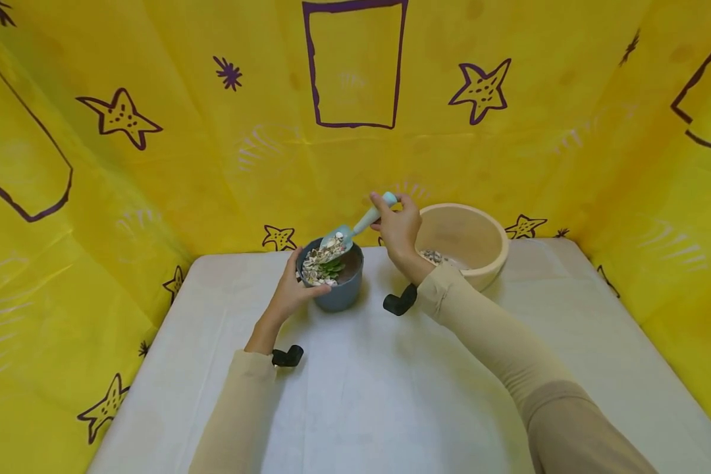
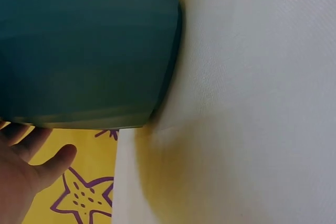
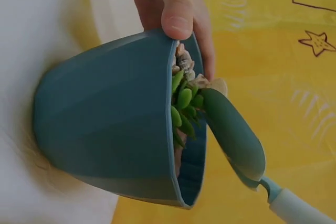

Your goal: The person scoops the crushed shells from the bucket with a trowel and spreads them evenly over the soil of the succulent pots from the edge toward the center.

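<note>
A blue-grey flowerpot (image 1: 339, 296) stands on the white-covered table. My left hand (image 1: 291, 289) grips its left rim, with the thumb (image 3: 177, 19) over the edge and the other fingers round the far side. Inside grows a small green succulent (image 3: 184, 100), with pale pebbles (image 1: 311, 268) heaped mostly on the left; brown soil shows on the right. My right hand (image 1: 400, 230) holds the pale handle of a light-blue hand scoop (image 1: 364, 222). The scoop's blade tilts down into the pot's mouth, loaded with pebbles, close above the plant. The right hand is outside the right wrist view.
Right of the flowerpot, partly behind my right forearm, stands a wide beige tub (image 1: 492, 263) with some pebbles (image 1: 434, 255) in its bottom. Yellow patterned cloth (image 1: 355, 171) rises behind the table (image 1: 343, 395) and along both sides.
</note>
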Motion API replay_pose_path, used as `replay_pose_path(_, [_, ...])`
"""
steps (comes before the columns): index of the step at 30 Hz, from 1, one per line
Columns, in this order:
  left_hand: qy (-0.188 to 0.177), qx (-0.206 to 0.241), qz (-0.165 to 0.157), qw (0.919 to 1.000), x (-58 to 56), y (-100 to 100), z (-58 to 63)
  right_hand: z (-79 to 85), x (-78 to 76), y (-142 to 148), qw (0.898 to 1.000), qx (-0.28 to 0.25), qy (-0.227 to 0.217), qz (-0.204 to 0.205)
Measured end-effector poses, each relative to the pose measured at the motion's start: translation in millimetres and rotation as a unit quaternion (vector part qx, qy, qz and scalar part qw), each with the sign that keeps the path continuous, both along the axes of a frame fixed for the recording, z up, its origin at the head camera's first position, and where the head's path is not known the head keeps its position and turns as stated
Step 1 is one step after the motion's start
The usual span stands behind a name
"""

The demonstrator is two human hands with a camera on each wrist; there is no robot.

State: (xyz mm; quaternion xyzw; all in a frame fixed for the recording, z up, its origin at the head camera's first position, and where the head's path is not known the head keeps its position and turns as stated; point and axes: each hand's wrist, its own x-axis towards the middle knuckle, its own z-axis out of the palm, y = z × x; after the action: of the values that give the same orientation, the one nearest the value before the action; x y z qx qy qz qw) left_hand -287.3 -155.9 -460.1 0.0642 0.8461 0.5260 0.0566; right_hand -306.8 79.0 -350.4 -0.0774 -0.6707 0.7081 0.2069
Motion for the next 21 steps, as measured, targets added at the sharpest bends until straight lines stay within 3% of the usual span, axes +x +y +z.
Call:
replay_pose_path(15, [0.061,-0.005,0.038,0.9974,6.7,12.7,-4.5,-3.0,0.6,-3.5,1.000,-0.009,0.004,0.004])
replay_pose_path(21, [0.047,-0.015,0.023,0.9985,8.5,9.9,-0.8,-5.9,-1.6,-0.9,1.000,-0.024,-0.011,0.008])
